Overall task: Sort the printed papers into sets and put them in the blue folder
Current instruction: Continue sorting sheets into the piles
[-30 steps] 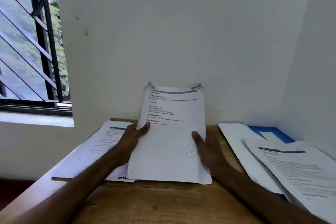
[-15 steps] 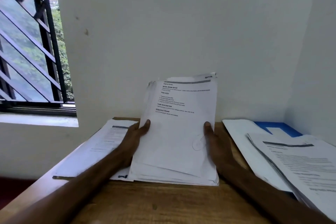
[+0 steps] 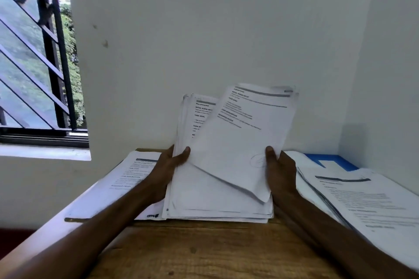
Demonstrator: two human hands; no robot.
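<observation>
Flanking held papers [image 3: 217,192], left pile [image 3: 122,181], right pile [image 3: 367,201], seemingly atop folder [image 3: 326,157]

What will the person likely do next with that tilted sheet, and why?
Probably lift the tilted sheet free and lay it on the right pile: the right hand pinches it, fanned rightward off the stack the left hand grips.

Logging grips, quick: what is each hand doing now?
Left hand: holding the upright stack of white printed papers.
Right hand: pinching the stack's tilted top sheet.
</observation>
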